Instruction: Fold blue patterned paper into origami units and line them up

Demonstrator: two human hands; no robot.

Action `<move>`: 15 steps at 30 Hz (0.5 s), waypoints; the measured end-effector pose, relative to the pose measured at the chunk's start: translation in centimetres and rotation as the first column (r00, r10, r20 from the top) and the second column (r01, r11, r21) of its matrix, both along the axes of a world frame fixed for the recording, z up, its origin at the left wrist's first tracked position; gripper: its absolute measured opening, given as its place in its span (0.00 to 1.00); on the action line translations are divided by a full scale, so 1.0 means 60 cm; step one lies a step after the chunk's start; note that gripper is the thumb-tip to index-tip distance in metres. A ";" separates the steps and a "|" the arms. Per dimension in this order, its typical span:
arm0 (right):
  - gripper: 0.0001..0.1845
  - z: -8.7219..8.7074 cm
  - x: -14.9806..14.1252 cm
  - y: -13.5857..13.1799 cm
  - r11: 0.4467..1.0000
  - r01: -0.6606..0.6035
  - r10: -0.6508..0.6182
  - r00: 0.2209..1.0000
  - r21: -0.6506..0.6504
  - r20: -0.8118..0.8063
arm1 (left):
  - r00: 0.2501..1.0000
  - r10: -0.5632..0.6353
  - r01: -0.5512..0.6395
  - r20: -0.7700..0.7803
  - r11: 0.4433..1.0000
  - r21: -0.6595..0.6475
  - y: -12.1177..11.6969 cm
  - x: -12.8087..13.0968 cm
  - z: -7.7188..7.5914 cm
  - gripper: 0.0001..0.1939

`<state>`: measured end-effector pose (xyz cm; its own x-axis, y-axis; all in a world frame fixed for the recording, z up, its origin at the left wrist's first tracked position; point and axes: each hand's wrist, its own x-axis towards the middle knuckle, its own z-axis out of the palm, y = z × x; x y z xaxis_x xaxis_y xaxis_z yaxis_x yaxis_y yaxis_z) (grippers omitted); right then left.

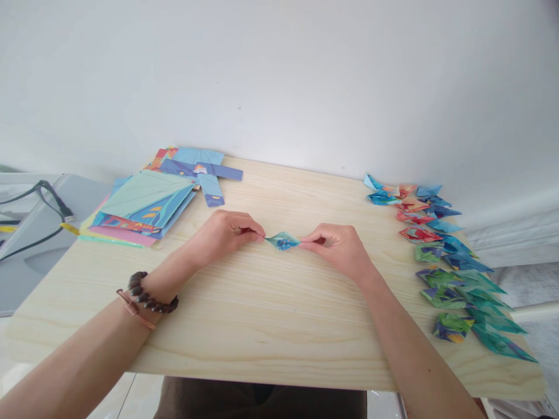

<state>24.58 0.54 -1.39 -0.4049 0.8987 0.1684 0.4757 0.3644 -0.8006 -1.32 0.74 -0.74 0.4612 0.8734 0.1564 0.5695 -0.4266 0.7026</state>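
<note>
A small folded paper boat, blue and teal with a printed pattern, is held just above the middle of the wooden table. My left hand pinches its left tip between thumb and fingers. At the opposite tip, my right hand has the same kind of pinch. The boat's pointed ends stretch sideways between the two hands, and its middle bulges out. Fingertips cover the very ends of the paper.
On the table's left lies a stack of printed paper sheets, with paper strips behind it. Rows of folded paper pieces in red, blue and green line the right side. A white wall stands behind; a black cable lies at far left.
</note>
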 end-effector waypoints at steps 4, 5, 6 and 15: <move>0.06 0.002 -0.007 -0.002 1.000 -0.018 0.018 1.000 0.013 0.011 | 1.000 0.007 -0.008 0.018 1.000 0.009 0.001 -0.003 0.002 0.09; 0.06 0.002 -0.008 -0.002 0.999 -0.023 0.022 1.000 0.024 0.017 | 1.000 0.002 -0.002 0.013 1.000 0.023 0.001 -0.003 0.002 0.09; 0.06 0.001 -0.009 -0.002 0.999 -0.026 0.025 0.999 0.037 0.026 | 1.000 -0.006 0.006 0.007 0.999 0.038 0.001 -0.004 0.002 0.09; 0.05 -0.001 -0.003 -0.002 0.999 -0.020 0.019 1.000 0.042 0.007 | 0.997 0.021 -0.010 0.079 0.991 -0.131 0.007 -0.015 -0.007 0.19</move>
<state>24.40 0.44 -1.47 -0.4235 0.8827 0.2036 0.4734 0.4073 -0.7810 -2.23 1.15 -1.13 0.4382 0.8956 0.0760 0.5154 -0.3196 0.7951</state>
